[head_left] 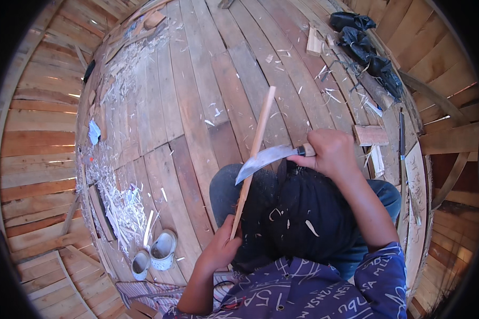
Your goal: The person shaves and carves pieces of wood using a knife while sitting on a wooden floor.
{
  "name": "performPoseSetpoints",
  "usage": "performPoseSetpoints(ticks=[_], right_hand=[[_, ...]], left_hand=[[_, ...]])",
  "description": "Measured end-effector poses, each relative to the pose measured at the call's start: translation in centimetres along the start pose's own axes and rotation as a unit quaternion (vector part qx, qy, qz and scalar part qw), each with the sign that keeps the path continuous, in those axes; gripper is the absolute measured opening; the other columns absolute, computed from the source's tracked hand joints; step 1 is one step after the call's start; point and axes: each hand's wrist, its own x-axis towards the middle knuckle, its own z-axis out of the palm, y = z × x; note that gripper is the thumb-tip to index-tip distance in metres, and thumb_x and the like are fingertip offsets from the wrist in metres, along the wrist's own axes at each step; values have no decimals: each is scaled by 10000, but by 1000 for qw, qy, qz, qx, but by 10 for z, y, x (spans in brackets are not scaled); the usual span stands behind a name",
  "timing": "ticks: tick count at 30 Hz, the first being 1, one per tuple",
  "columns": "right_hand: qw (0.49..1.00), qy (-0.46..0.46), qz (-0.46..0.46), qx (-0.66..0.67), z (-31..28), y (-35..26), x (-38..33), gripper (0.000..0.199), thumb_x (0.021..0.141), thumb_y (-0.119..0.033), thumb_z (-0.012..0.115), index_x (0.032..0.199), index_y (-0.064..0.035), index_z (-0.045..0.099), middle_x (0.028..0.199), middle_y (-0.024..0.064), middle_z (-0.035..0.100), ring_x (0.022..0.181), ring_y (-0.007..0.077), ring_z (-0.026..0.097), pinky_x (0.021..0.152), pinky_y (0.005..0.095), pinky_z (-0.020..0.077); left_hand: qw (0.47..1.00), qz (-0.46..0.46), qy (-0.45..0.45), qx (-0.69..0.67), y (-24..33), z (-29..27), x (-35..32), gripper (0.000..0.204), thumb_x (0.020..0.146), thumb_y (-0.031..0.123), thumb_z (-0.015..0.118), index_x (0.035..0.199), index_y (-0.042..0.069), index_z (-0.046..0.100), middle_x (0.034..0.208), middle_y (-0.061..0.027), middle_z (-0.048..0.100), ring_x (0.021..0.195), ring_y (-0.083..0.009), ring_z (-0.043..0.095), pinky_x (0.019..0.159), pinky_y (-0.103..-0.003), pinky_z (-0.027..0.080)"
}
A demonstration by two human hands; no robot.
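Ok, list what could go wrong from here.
The curved knife in the right hand might slip along the wooden stick toward the left hand, which grips its lower end. The blade's tip also shows beside the left knee, so an overshoot could cut the leg.

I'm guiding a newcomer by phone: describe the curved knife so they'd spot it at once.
On the plank floor, find the dark cloth below and right of the picture's centre. At its far edge, the right hand grips the curved knife, its blade lying across the stick held by the left hand. Unlike that straight wooden stick, its blade is broad, silvery and curved.
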Motion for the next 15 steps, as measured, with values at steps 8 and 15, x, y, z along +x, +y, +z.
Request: performPoseSetpoints(ticks=[8, 15], right_hand=[[971, -151, 128, 132, -8, -29, -27, 515, 814, -513, 660, 652, -31, 575, 566, 150, 574, 575, 351, 615, 531, 440, 484], [964, -167, 78, 193, -8, -38, -35, 504, 837, -512, 635, 711, -29, 567, 596, 146, 584, 580, 364, 611, 535, 441, 486]], left_hand=[[999, -50, 8, 1, -5, 1, 5, 273, 751, 64, 465, 1014, 7, 421, 781, -97, 446, 721, -194, 456, 661, -317, 402], [999, -30, 21, 11, -6, 4, 5, 313, 757, 65, 489, 1048, -31, 424, 801, -153, 468, 758, -240, 484, 707, -349, 425]])
